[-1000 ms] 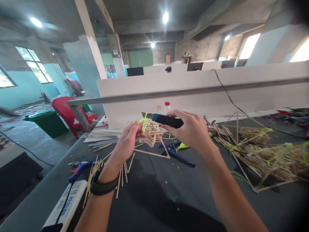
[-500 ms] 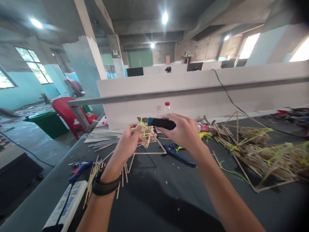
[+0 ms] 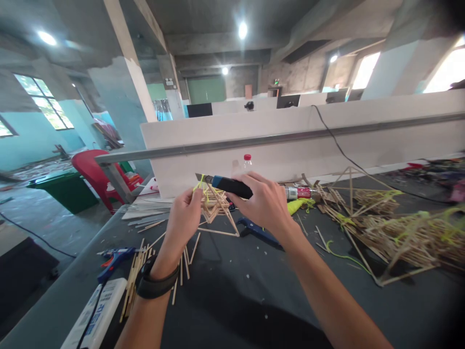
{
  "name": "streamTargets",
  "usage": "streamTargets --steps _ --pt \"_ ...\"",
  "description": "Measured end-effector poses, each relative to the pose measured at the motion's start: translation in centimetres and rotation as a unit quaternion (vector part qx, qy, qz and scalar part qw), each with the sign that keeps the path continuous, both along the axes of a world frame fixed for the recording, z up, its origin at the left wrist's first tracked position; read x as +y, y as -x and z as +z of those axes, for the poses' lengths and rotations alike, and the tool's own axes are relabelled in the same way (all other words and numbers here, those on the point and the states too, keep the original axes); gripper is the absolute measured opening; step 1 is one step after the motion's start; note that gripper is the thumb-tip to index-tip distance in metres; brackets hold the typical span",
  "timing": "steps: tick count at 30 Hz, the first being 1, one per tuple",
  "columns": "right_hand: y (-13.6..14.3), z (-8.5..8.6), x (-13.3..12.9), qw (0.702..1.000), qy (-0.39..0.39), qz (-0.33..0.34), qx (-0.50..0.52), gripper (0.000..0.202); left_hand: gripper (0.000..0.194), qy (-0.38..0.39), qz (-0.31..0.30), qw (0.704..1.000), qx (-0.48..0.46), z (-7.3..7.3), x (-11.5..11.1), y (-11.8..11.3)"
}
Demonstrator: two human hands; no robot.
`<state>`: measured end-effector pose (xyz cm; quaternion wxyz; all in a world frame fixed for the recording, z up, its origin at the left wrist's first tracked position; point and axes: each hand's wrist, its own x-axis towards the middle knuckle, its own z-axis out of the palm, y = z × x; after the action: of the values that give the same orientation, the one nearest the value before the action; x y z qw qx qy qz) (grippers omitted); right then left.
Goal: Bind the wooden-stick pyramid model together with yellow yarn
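My right hand (image 3: 264, 201) is wrapped round the black and blue handle of a utility knife (image 3: 232, 186), its blade pointing left. The blade lies against a bright yellow string (image 3: 202, 182). My left hand (image 3: 184, 218), with a black band on the wrist, is closed in a pinch on that string just left of the blade; its fingertips are partly hidden. Below and behind the knife, a frame of thin wooden sticks (image 3: 220, 214) sits on the dark table, with yellow string on its upper part. Blue-handled pliers (image 3: 259, 232) lie beneath my right hand, partly covered by it.
A blue glue gun (image 3: 115, 261), loose sticks (image 3: 133, 278) and a white power strip (image 3: 103, 310) lie at the left. To the right is a pile of stick frames (image 3: 403, 232) with yellow string. A red-capped bottle (image 3: 247, 162) stands before the white partition (image 3: 203, 167).
The knife and both hands have shifted slightly left in the picture, along with the whole view. The right hand covers more of the pliers. Both grips are the same.
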<state>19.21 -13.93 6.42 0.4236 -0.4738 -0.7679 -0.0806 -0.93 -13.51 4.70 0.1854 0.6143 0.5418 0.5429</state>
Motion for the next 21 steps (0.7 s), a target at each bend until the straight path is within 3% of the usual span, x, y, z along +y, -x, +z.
streamTargets --steps 5,11,15,18,21 --pt "-0.2 0.3 -0.1 1.0 -0.001 0.001 0.009 0.029 0.039 -0.033 0.055 0.998 0.023 0.6 -0.5 0.1" --pt "-0.8 0.6 -0.4 1.0 -0.002 -0.003 0.004 0.029 0.039 -0.101 0.094 0.982 0.131 1.2 -0.9 0.3" --pt "-1.2 0.8 -0.7 1.0 0.001 -0.005 -0.005 0.032 0.031 -0.112 0.05 0.979 0.16 1.0 -0.7 0.6" --pt "-1.4 0.5 -0.4 1.0 0.008 -0.004 -0.02 0.032 0.033 -0.068 0.004 0.981 0.181 0.4 -0.4 0.7" --pt "-1.4 0.1 0.2 0.999 0.022 -0.011 -0.04 0.03 0.039 -0.024 0.001 0.979 0.201 -0.5 0.3 0.7"
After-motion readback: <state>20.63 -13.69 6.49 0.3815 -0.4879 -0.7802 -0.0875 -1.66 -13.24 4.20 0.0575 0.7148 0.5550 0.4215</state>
